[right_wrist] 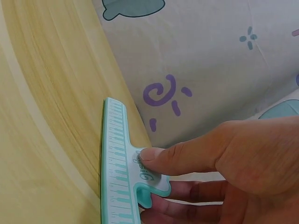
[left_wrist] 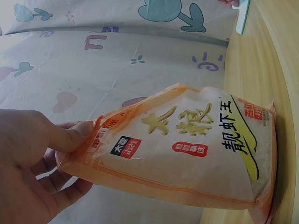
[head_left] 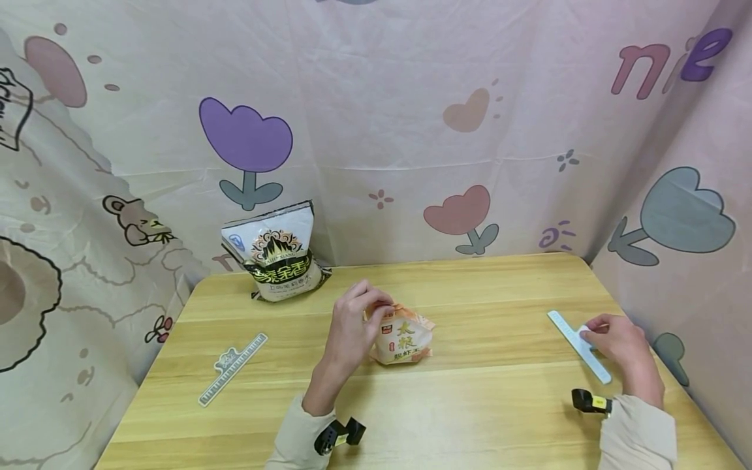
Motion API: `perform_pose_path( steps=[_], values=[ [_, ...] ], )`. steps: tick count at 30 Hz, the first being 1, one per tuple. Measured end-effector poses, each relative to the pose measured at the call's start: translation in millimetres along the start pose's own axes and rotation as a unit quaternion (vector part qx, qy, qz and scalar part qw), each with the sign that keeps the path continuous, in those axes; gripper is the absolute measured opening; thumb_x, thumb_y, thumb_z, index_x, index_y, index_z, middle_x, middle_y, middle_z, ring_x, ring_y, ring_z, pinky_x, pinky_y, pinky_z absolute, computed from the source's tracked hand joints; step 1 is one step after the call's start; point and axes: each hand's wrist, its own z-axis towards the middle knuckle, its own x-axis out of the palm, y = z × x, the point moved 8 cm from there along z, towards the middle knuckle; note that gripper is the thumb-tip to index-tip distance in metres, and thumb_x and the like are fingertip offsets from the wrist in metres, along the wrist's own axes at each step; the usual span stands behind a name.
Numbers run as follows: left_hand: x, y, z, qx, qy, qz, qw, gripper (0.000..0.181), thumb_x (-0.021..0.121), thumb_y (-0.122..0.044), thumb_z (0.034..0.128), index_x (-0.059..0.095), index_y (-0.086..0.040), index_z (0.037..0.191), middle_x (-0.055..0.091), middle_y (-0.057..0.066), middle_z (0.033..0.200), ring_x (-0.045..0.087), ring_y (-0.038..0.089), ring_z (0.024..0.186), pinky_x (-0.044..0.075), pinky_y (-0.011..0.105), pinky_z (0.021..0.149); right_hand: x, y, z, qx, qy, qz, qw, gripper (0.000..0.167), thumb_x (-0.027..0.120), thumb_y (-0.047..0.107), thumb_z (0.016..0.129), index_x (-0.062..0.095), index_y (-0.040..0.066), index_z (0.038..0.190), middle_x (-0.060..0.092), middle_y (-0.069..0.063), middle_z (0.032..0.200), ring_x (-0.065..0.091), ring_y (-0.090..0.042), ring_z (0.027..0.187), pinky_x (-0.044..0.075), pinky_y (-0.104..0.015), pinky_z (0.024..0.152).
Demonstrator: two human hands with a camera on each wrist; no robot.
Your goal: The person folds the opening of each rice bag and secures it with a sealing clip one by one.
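Head view: left hand (head_left: 350,326) pinches rice bag (head_left: 404,338) by its top; we judge it soft, weighty, best gripped there. Right hand (head_left: 626,347) pinches clip (head_left: 578,346), likely stiff, near table's (head_left: 470,411) right edge.

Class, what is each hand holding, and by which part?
The left hand holds the orange rice bag by its top end; the right hand holds the teal clip by its tab.

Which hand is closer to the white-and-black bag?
Left. The left hand is just right and in front of the white-and-black bag, pinching the top of the orange bag; the right hand is much farther right, pinching the teal clip.
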Motion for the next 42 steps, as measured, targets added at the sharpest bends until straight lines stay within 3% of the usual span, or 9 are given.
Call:
perform_pose_path(
  steps=[19,42],
  values=[
    [-0.9,-0.7,-1.7,0.002,-0.001,0.0,1.0,0.016,0.083,0.007,0.081,0.076,-0.008,0.084,0.058,-0.004,0.08,0.056,0.01,0.074,0.049,0.024,0.062,-1.7,7.1,-2.2,-0.025,0.0,-0.009,0.9996,0.039,0.069,0.018,0.096,0.059,-0.013,0.118,0.064,-0.035,0.114,0.055,-0.051,0.104,0.044,-0.063,0.084],
    [-0.1,0.0,-1.6,0.002,-0.002,-0.003,1.0,0.017,0.083,0.008,0.0802,0.076,-0.007,0.085,0.06,-0.003,0.081,0.059,0.01,0.076,0.052,0.025,0.064,-1.2,19.8,-2.3,-0.04,0.011,-0.009,0.9991,0.039,0.069,0.017,0.095,0.059,-0.013,0.118,0.063,-0.034,0.112,0.059,-0.048,0.101,0.048,-0.059,0.082]
  ],
)
